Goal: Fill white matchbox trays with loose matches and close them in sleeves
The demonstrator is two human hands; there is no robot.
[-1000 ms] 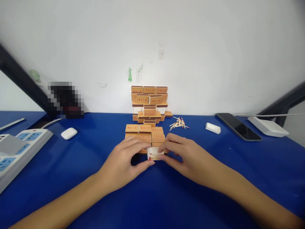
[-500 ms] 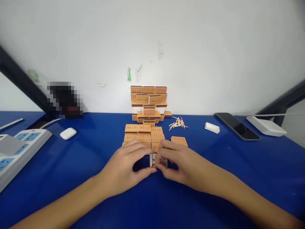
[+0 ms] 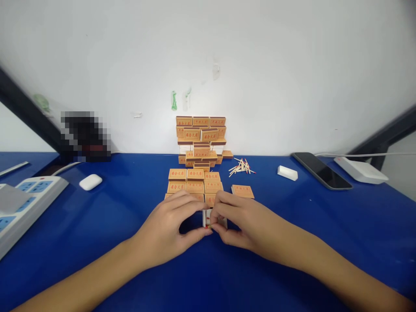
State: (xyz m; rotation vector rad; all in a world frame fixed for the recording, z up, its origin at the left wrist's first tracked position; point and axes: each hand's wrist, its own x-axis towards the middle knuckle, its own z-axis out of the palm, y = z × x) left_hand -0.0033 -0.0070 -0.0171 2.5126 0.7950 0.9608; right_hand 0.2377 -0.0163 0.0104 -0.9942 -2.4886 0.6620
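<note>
A small white matchbox tray [image 3: 204, 218] lies on the blue table with its inside facing up. My left hand [image 3: 175, 221] grips its left end between thumb and fingers. Over the tray, the fingertips of my right hand [image 3: 238, 221] are pinched together on a match [image 3: 209, 226] at the near edge; its red head points left. Part of the tray's inside is covered by my right fingers. Just beyond my hands lie rows of closed matchboxes [image 3: 195, 187], and one more matchbox [image 3: 242, 191] sits to the right.
A stack of matchboxes [image 3: 201, 150] stands against the white wall. Beside it is a pile of loose matches [image 3: 242, 167]. Further right are a white block [image 3: 287, 173], a phone [image 3: 321, 170] and a white device [image 3: 360, 170]. At left are a white case [image 3: 90, 182] and a power strip [image 3: 48, 203].
The whole view has shifted slightly left. Both hands keep the same grip over the tray, with no clear movement of the match.
</note>
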